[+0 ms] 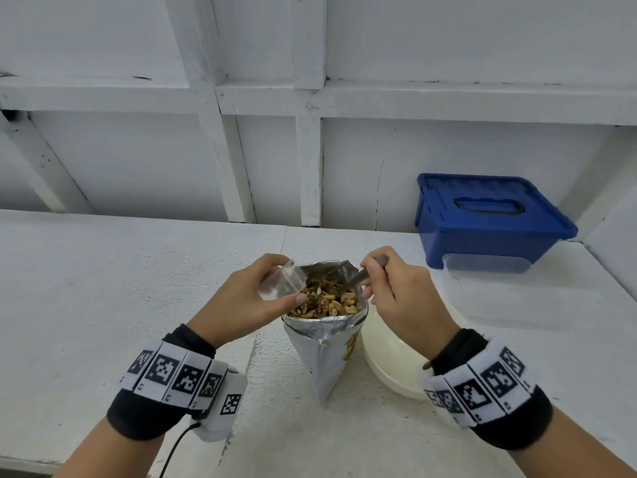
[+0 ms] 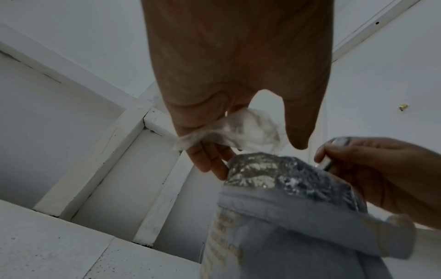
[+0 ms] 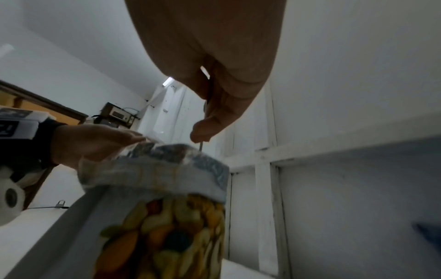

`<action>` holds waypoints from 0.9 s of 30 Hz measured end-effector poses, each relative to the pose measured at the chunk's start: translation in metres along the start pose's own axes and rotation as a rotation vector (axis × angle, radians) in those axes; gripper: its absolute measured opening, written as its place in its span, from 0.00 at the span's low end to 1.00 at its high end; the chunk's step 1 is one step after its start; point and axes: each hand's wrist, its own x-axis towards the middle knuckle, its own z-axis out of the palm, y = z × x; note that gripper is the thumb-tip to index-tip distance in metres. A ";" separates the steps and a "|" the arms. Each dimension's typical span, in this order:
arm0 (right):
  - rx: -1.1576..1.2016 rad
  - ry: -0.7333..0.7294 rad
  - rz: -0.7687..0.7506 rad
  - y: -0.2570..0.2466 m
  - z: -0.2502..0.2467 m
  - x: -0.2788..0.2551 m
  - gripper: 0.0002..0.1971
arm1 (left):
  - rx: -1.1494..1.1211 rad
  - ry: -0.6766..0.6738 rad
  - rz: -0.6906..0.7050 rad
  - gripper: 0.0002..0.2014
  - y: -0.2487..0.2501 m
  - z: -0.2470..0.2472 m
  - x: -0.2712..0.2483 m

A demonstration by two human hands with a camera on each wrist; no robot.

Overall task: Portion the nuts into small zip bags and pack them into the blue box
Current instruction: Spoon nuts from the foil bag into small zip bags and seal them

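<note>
Head view showed a foil nut bag (image 1: pixel 324 343) standing open on the white worktop (image 1: pixel 103 288), its top edge rolled down and mixed nuts (image 1: pixel 327 298) filling it close to the brim. Every place below is given relative to that nut bag.

Just left of its mouth, the left hand (image 1: pixel 241 305) pinched a small clear zip bag (image 1: pixel 281 282) between thumb and fingers, the zip bag tilted over the nut bag's left rim. In the left wrist view the same zip bag (image 2: pixel 238 130) appeared crumpled and see-through, with fingertips (image 2: pixel 207 160) beneath it, just above the foil rim (image 2: pixel 274 169).

Just right of the mouth, the right hand (image 1: pixel 400 291) curled around the handle of a metal spoon (image 1: pixel 365 274), whose lower end dipped into the nuts at the right side of the opening. From the right wrist view only a thin bit of the spoon's shaft (image 3: pixel 200 146) showed below the fingers, going down behind the nut bag's rolled edge (image 3: pixel 152 169).

Touching or just beside the nut bag on its right, partly under the right wrist, sat a pale round bowl (image 1: pixel 389 363). Well beyond the nut bag to the far right, against the white panelled wall (image 1: pixel 172 150), the blue box (image 1: pixel 489 219) rested with its lid closed, and a clear plastic container (image 1: pixel 486 265) stood directly in front of it.
</note>
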 end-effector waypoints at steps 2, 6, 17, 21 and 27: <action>0.090 0.024 0.153 0.002 0.002 0.002 0.08 | 0.010 0.001 0.001 0.33 -0.001 0.000 0.000; 0.335 0.100 0.424 0.000 0.003 0.003 0.12 | 0.022 -0.006 0.006 0.38 -0.003 0.000 0.001; 0.601 0.238 0.695 0.012 -0.009 0.006 0.11 | 0.172 -0.060 0.024 0.40 0.007 -0.010 0.004; 0.612 0.292 0.673 0.013 -0.020 0.007 0.11 | 0.334 -0.146 0.038 0.42 0.014 -0.016 0.008; 0.620 0.343 0.625 0.012 -0.034 0.017 0.11 | 0.481 -0.212 0.074 0.32 0.026 -0.013 0.017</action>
